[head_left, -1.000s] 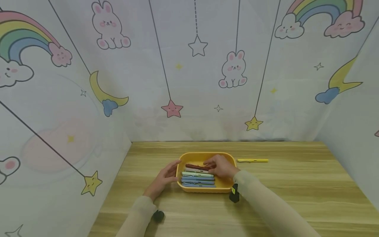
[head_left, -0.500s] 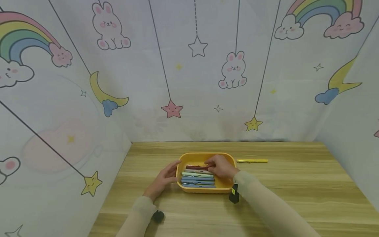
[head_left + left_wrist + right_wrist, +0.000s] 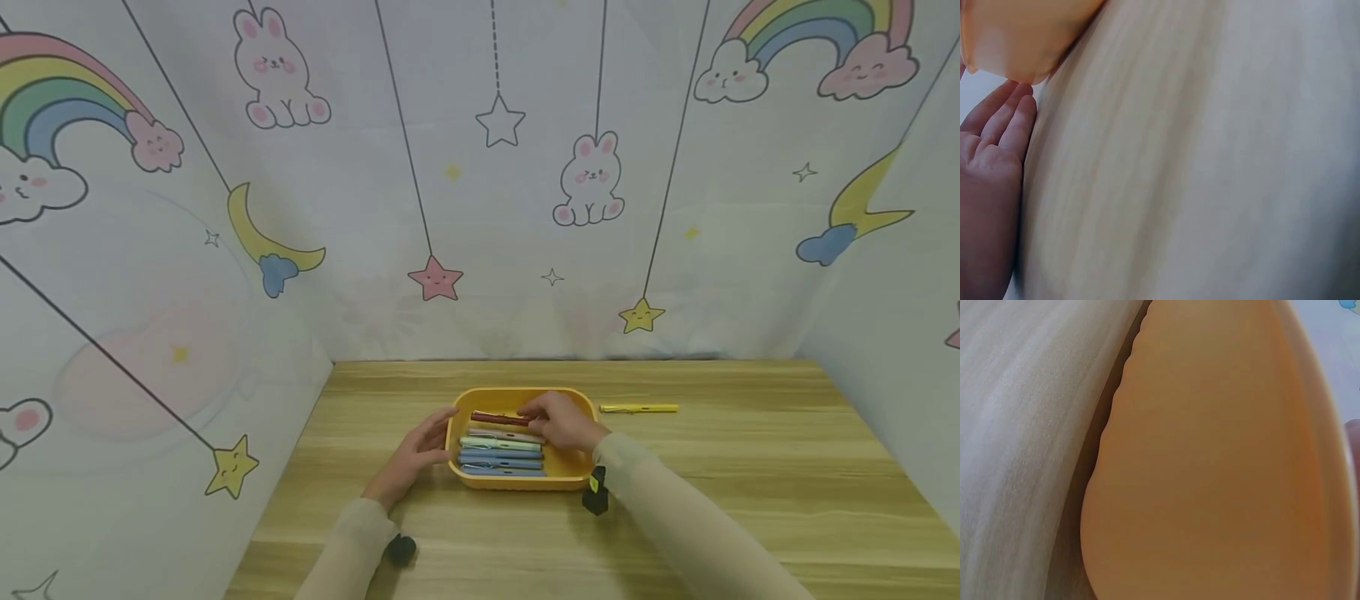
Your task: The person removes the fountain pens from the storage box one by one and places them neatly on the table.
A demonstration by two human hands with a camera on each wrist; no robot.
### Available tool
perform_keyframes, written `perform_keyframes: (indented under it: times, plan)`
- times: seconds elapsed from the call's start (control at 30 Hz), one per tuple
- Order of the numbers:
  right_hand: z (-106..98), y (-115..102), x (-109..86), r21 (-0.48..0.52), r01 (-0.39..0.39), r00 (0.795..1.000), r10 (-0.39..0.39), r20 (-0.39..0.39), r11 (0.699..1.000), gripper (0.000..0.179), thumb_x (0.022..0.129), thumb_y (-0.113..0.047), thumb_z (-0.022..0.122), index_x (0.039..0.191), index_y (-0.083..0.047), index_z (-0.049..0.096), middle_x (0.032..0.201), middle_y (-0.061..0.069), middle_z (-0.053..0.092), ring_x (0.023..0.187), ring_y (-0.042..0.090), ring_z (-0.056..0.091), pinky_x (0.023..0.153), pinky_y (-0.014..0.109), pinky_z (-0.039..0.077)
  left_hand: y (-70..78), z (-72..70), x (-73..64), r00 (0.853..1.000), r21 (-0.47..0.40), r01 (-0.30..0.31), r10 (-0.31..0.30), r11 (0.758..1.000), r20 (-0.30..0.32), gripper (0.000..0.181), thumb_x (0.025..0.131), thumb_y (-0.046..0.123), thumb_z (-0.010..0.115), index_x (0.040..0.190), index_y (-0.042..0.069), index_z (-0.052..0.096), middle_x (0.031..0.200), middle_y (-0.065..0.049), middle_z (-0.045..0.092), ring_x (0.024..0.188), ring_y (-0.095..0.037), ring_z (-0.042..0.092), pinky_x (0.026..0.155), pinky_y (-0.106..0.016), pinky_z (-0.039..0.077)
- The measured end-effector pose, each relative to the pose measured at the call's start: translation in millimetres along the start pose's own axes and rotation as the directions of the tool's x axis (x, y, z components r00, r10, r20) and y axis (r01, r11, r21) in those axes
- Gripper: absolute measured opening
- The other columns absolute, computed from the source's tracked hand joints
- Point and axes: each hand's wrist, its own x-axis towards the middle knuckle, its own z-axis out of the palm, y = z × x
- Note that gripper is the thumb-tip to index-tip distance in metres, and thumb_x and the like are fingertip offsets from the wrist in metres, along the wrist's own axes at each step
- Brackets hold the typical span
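A yellow plastic basket (image 3: 517, 482) stands on the table. My left hand (image 3: 408, 460) rests its fairly straight fingers against the basket's left end; in the left wrist view the fingertips (image 3: 1024, 90) touch its wall. Inside the basket my right hand (image 3: 564, 423) pinches a dark red pen (image 3: 495, 418) by its right end. Below that pen lie a pale pinkish pen (image 3: 504, 436), a light green pen (image 3: 501, 444) and several blue pens (image 3: 498, 464), side by side. In the right wrist view the basket wall (image 3: 1210, 456) hides nearly all of that hand.
A yellow pen (image 3: 637, 408) lies on the wooden table (image 3: 720, 492) just right of the basket. Behind the table and at both sides hangs a white cloth (image 3: 480, 200) printed with rabbits, stars and rainbows.
The dark red pen has shifted toward the basket's far side with my right hand, leaving a gap to the pinkish pen. My left hand has stayed in place.
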Motion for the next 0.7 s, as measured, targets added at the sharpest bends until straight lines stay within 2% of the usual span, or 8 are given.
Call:
perform_keyframes:
  times: [0.17, 0.27, 0.5, 0.7]
  plan:
    - [-2.3, -2.0, -1.7, 0.003, 0.0, 1.0, 0.0, 0.0, 1.0, 0.029, 0.1, 0.002, 0.064, 0.126, -0.004, 0.076, 0.117, 0.008, 0.077, 0.096, 0.015, 0.068, 0.086, 0.039, 0.059, -0.4, 0.1, -0.1, 1.0, 0.007, -0.007, 0.007, 1.0, -0.002, 0.069, 0.1, 0.012, 0.068, 0.163, 0.018, 0.039, 0.168, -0.017, 0.034, 0.153, -0.037, 0.037, 0.123, -0.048, 0.031]
    - [-2.7, -2.4, -1.6, -0.012, 0.013, 1.0, -0.013, -0.003, 1.0, 0.028, 0.101, 0.002, 0.063, 0.123, -0.006, 0.077, 0.115, 0.005, 0.078, 0.097, 0.014, 0.067, 0.088, 0.038, 0.058, -0.5, 0.2, -0.6, 1.0, 0.005, -0.009, 0.009, 1.0, -0.002, 0.069, 0.101, 0.012, 0.068, 0.163, 0.019, 0.039, 0.168, -0.017, 0.034, 0.153, -0.038, 0.036, 0.123, -0.052, 0.029]
    - [-4.6, -3.0, -2.5, -0.029, 0.037, 0.999, -0.037, 0.007, 0.999, 0.023, 0.101, 0.002, 0.063, 0.118, -0.007, 0.078, 0.11, 0.003, 0.077, 0.1, 0.017, 0.068, 0.09, 0.043, 0.058, 0.6, 1.2, -1.5, 1.0, -0.003, -0.002, 0.002, 1.0, -0.007, 0.069, 0.1, 0.011, 0.068, 0.162, 0.019, 0.04, 0.169, -0.015, 0.034, 0.154, -0.035, 0.036, 0.124, -0.05, 0.029]
    - [-7.0, -2.6, -4.0, -0.035, 0.042, 0.999, -0.043, -0.02, 0.999, 0.021, 0.1, 0.001, 0.065, 0.112, -0.009, 0.079, 0.1, -0.002, 0.078, 0.092, 0.014, 0.067, 0.088, 0.043, 0.057, 0.9, 1.2, -0.9, 1.0, 0.004, 0.004, -0.004, 1.0, -0.01, 0.069, 0.1, 0.011, 0.069, 0.162, 0.02, 0.04, 0.168, -0.015, 0.035, 0.154, -0.035, 0.036, 0.124, -0.049, 0.029]
